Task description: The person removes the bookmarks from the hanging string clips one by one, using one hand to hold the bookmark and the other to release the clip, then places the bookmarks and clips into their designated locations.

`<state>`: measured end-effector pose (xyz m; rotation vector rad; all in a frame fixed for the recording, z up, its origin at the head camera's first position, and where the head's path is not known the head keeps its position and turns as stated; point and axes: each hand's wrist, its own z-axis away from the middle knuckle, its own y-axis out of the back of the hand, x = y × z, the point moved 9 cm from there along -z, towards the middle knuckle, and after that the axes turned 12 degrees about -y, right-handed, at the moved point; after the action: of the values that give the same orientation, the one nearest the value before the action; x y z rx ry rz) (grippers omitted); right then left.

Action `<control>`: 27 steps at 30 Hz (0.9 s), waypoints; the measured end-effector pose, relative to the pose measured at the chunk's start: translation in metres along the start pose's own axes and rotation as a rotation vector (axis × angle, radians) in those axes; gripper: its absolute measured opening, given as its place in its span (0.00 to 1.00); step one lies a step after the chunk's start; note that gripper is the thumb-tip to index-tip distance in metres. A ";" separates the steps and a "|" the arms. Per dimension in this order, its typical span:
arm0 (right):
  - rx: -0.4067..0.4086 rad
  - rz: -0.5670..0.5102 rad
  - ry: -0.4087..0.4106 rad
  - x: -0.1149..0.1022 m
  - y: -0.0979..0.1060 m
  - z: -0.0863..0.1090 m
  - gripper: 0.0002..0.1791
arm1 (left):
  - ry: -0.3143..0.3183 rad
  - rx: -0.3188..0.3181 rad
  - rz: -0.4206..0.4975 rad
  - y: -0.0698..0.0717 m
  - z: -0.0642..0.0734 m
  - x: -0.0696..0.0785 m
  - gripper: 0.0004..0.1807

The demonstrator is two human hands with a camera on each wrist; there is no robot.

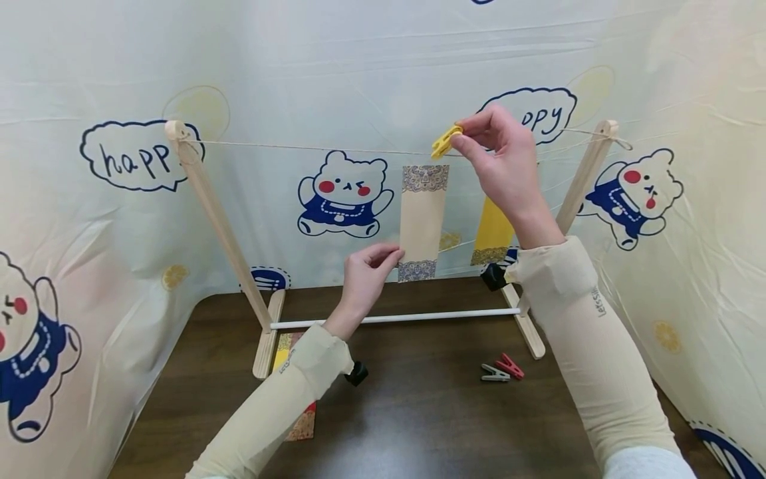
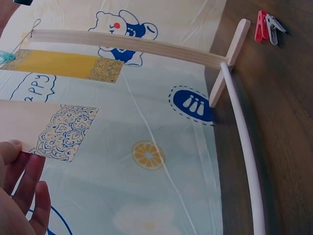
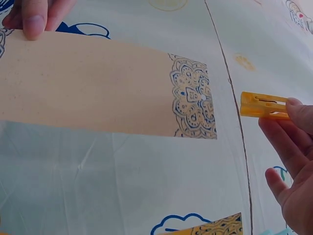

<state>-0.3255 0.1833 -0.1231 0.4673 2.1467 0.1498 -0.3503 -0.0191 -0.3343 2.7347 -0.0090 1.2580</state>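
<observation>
The left hand [image 1: 366, 273] pinches, between thumb and fingers, the lower part of one side edge of a long beige paper-like strip with blue patterned ends [image 1: 421, 219], which is held upright just below a thin brown string [image 1: 311, 148], apart from it. The fingers of the right hand [image 1: 505, 156] hold a yellow plastic clothespin [image 1: 445, 142] close at the string; whether it touches, I cannot tell. The step in hand seems to be clipping the strip there. To do it well, the left hand should raise the strip until its upper end overlaps the string, carefully, because so low a grip may let it bend. Then the clothespin should bite string and strip together, near the middle of the top edge, without disturbing the neighbouring yellow strip with a patterned end [image 1: 493, 233].
</observation>
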 end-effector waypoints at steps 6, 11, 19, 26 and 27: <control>0.007 -0.002 0.023 0.002 0.007 0.006 0.08 | -0.011 0.007 -0.005 0.001 0.003 0.000 0.09; 0.010 0.015 0.075 -0.002 0.013 0.015 0.11 | -0.013 0.008 0.003 0.000 0.006 0.000 0.08; -0.009 0.061 0.105 -0.005 0.014 0.028 0.10 | -0.016 0.012 -0.001 0.001 0.009 0.001 0.08; -0.040 0.132 0.092 -0.002 0.012 0.038 0.10 | -0.008 0.008 -0.006 0.001 0.014 -0.001 0.08; -0.045 0.141 0.094 -0.003 0.011 0.040 0.10 | -0.004 0.008 -0.010 0.002 0.015 -0.002 0.08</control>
<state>-0.2890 0.1900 -0.1412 0.5964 2.1969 0.3036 -0.3404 -0.0226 -0.3447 2.7407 0.0085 1.2524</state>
